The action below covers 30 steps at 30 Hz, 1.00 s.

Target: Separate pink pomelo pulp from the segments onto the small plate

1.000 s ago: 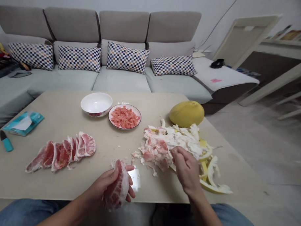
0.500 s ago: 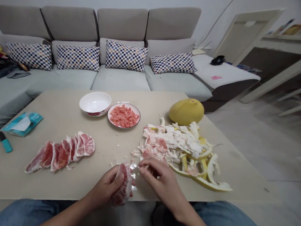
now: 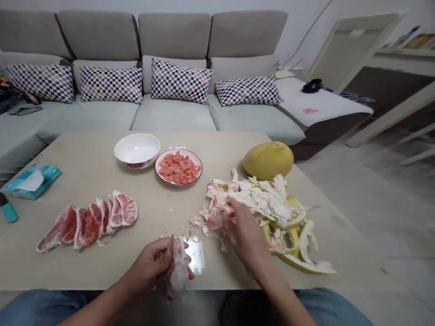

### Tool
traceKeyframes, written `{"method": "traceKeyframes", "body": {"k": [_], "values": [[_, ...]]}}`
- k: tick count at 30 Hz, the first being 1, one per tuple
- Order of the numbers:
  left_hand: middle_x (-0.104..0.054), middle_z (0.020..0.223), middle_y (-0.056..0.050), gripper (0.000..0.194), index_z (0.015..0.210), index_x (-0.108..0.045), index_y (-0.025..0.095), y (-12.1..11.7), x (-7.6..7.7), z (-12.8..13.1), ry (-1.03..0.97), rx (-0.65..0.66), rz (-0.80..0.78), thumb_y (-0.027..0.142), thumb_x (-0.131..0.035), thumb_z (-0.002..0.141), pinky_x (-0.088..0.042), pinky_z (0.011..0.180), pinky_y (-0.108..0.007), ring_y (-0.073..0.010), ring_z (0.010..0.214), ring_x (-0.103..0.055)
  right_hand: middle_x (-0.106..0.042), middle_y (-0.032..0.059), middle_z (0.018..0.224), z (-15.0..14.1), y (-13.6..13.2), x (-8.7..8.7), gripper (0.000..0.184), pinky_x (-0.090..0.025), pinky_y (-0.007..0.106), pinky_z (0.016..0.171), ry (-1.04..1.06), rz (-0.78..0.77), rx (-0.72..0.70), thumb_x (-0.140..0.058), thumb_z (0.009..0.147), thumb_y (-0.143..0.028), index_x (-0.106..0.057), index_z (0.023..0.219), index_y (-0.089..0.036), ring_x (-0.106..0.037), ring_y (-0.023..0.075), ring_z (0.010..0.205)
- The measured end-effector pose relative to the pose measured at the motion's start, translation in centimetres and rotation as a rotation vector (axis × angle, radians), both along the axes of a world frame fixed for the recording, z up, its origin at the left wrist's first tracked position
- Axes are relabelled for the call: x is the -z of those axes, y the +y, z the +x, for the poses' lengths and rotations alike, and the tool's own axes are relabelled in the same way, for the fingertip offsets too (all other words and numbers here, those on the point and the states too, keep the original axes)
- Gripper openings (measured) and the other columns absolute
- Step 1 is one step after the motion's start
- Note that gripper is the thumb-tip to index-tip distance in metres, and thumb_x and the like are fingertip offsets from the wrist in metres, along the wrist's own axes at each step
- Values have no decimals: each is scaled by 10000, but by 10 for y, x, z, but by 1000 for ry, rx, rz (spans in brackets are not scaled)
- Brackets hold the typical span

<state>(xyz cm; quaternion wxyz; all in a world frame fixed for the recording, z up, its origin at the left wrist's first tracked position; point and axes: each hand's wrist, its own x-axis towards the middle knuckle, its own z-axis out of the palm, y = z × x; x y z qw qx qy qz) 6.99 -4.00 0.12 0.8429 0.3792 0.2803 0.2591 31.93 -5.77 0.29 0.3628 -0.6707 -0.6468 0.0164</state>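
In the head view, the left hand is gripping a pomelo segment near the table's front edge. The right hand is reaching over the peel scraps, apart from the left; whether its fingers are pinching anything, I cannot tell. Other segments are lying in a row, and loose pulp is filling a plate beside a white bowl. Peeling well likely means supporting the segment lightly and pulling the skin off in small strips.

A pink citrus segment in whitish membrane is held roughly upright in the left hand
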Motion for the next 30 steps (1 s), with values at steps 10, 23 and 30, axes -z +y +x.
{"method": "traceKeyframes", "body": {"k": [10, 23, 30], "values": [[-628, 771, -38, 404, 995, -660, 140, 15, 3, -10, -3, -57, 24, 469, -702, 763, -474, 611, -252, -142, 638, -591, -697, 23, 753, -74, 0, -45, 110, -463, 241, 580, 543, -320, -409, -676, 808, -267, -743, 870, -205, -598, 143, 641], [-653, 833, -58, 321, 904, -671, 127, 30, -2, -24, 83, -49, 326, 422, -700, 781, -437, 714, -262, -187, 785, -594, -564, -18, 552, -94, 8, -54, 144, -375, 222, 493, 443, -153, -242, -583, 766, -200, -649, 640, -175, -500, 119, 509], [-674, 954, -83, 207, 1019, -586, 173, 28, -6, -19, -185, -222, -184, 294, -634, 858, -509, 751, -340, -184, 773, -672, -421, -35, 493, -20, 19, -20, 348, -338, 256, 512, 208, -32, 292, -473, 858, -324, -459, 531, -206, -432, 137, 495]]}}
